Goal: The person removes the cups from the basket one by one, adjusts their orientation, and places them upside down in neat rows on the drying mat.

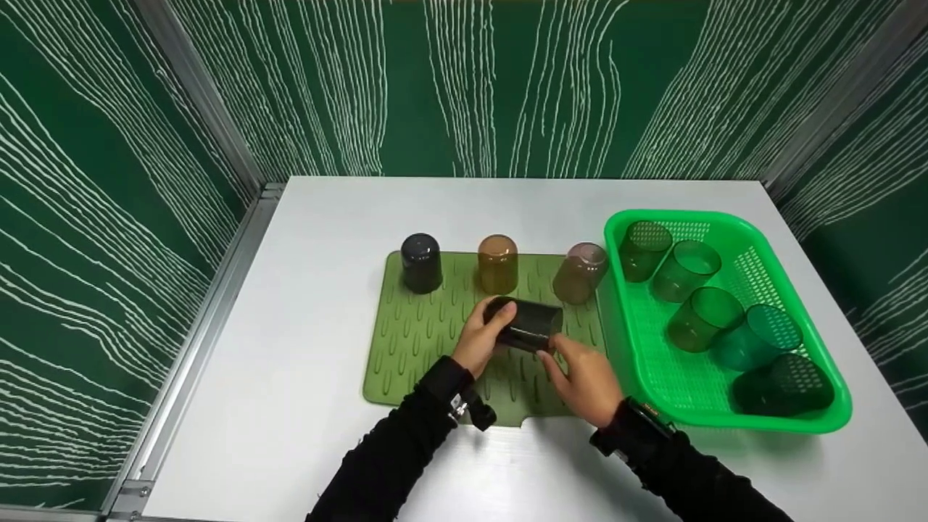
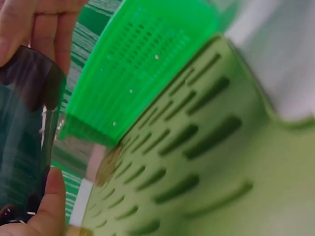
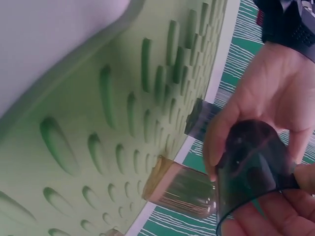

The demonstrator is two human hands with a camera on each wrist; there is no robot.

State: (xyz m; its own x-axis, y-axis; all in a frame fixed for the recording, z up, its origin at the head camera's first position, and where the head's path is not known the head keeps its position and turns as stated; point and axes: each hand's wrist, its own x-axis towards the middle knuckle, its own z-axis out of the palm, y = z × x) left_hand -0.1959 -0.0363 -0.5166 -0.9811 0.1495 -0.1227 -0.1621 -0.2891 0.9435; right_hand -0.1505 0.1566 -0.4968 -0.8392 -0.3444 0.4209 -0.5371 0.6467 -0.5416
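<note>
Over the green drying mat (image 1: 406, 348), a dark smoky tumbler (image 1: 533, 322) is tipped on its side, its mouth toward the right. My left hand (image 1: 478, 337) grips it around its closed end, thumb on top. At the rim, my right hand (image 1: 583, 377) pinches the wall between thumb and fingers; in the right wrist view these fingers (image 3: 266, 216) show at the tumbler's mouth. Behind the hands, a dark tumbler (image 1: 421, 263), an amber tumbler (image 1: 498, 264) and a pinkish-brown tumbler (image 1: 581, 273) stand upside down along the mat's far edge.
A bright green plastic basket (image 1: 631, 362) sits at the mat's right side. Inside are several tinted tumblers, among them a teal one (image 1: 757, 337) and a dark one (image 1: 783, 384) lying over. Green patterned panels (image 1: 507, 87) stand behind the white table (image 1: 304, 290).
</note>
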